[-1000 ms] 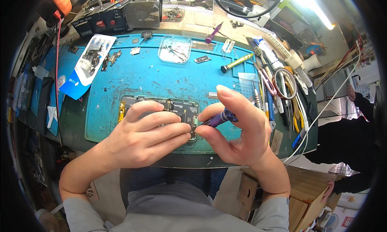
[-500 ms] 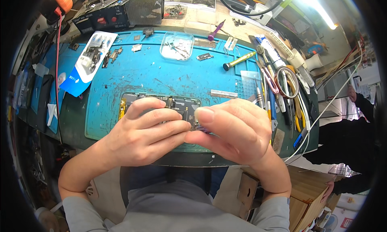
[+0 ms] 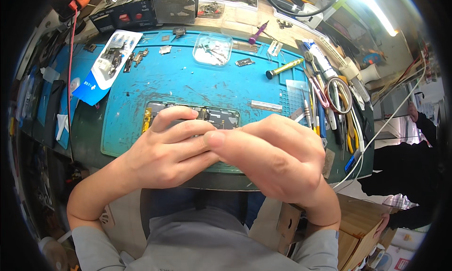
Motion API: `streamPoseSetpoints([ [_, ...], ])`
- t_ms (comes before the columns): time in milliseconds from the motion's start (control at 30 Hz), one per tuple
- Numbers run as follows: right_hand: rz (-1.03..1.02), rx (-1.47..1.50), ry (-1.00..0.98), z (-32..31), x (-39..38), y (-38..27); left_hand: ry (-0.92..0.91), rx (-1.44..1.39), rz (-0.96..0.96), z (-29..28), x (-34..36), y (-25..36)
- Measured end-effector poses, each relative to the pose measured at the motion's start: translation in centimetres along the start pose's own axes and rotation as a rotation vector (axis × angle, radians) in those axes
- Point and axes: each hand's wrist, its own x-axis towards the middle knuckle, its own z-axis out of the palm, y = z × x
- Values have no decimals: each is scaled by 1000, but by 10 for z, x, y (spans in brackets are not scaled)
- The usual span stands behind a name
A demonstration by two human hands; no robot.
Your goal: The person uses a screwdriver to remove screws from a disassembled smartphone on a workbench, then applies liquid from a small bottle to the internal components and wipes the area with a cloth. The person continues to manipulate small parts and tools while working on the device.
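The left hand (image 3: 162, 153) fans its fingers over the opened phone (image 3: 224, 117) near the front edge of the desk (image 3: 221, 181), and now the right hand (image 3: 285, 160) has swung leftward, thumb overlapping those fingertips, hiding the worked spot, so what either pinches, I cannot tell.

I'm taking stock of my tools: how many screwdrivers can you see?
2 clearly: a purple screwdriver by the back edge of the mat, and a yellow-green screwdriver toward its right side. More may be hidden among the tools or in your right hand.
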Motion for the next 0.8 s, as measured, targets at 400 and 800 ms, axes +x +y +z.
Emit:
streamPoseSetpoints([
  [400,86,123,-5,-2,-16,5,14,8,-4,4,1,1],
  [800,54,27,-10,-3,-12,6,46,16,-20,5,2,3],
])
